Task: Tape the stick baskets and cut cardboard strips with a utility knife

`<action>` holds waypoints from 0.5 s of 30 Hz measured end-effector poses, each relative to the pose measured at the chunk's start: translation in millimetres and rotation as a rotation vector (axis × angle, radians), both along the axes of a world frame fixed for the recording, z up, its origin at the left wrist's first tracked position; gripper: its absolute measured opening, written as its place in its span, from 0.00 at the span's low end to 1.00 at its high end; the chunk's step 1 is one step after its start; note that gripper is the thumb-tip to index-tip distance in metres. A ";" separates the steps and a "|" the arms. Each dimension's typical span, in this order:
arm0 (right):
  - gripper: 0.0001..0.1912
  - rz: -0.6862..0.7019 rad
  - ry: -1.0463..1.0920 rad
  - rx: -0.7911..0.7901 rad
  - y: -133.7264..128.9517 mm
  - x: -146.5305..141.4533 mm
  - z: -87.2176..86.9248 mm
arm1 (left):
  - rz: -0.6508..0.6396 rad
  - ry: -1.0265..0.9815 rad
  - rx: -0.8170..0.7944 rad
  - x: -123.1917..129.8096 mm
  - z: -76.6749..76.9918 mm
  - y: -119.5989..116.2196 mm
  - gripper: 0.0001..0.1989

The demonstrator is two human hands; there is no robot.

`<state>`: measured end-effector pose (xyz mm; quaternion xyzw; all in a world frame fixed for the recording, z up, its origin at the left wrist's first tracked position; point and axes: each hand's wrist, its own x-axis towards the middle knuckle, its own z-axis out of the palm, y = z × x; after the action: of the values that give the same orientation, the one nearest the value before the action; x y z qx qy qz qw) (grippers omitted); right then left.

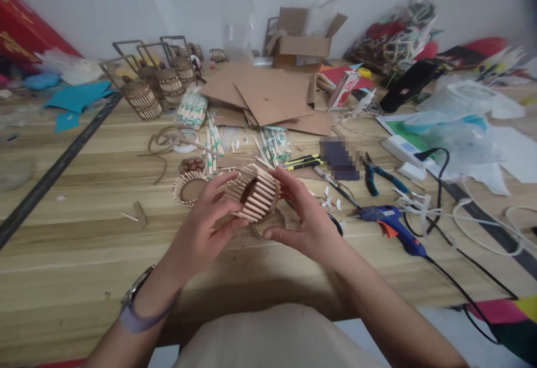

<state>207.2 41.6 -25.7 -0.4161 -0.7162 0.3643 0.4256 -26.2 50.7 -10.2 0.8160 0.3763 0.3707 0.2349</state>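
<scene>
A small round basket of pale wooden sticks (pixel 259 199) is held tilted above the table between both hands. My left hand (pixel 213 217) has its fingers and thumb on the basket's left side. At the right rim, the fingers of my right hand (pixel 308 220) touch the basket, while the thumb stands apart below it. Under the basket a thin ring (pixel 283 227) lies on the wood. A second stick-edged ring piece (pixel 178 189) rests to the left, beside a bowl of brown beads (pixel 193 165).
A blue glue gun (pixel 394 225) and pliers (pixel 380 177) lie to the right, with cables (pixel 453 245) around them. Behind are stick packs (pixel 192 108), cardboard sheets (pixel 272 97), a cutter (pixel 302 161) and finished lidded baskets (pixel 145 99). An open box (pixel 304 45) stands at the back.
</scene>
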 end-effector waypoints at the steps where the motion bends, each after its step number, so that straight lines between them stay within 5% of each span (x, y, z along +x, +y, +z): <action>1: 0.48 -0.018 0.001 0.017 -3.2 -0.4 -0.1 | -0.010 -0.012 -0.017 0.0 -0.9 -2.7 0.03; 11: 0.43 -0.061 -0.145 0.180 -25.9 -1.7 6.8 | -0.031 -0.145 -0.303 10.6 -13.0 -29.4 0.16; 15: 0.29 -0.125 -0.098 0.289 -31.6 -6.2 7.2 | 0.000 -0.260 -0.391 22.1 -12.0 -30.4 0.11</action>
<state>201.0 10.0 -18.5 -0.4117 -0.7537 0.2096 0.4675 -4.0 20.3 -22.2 0.7003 0.4074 0.3927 0.4352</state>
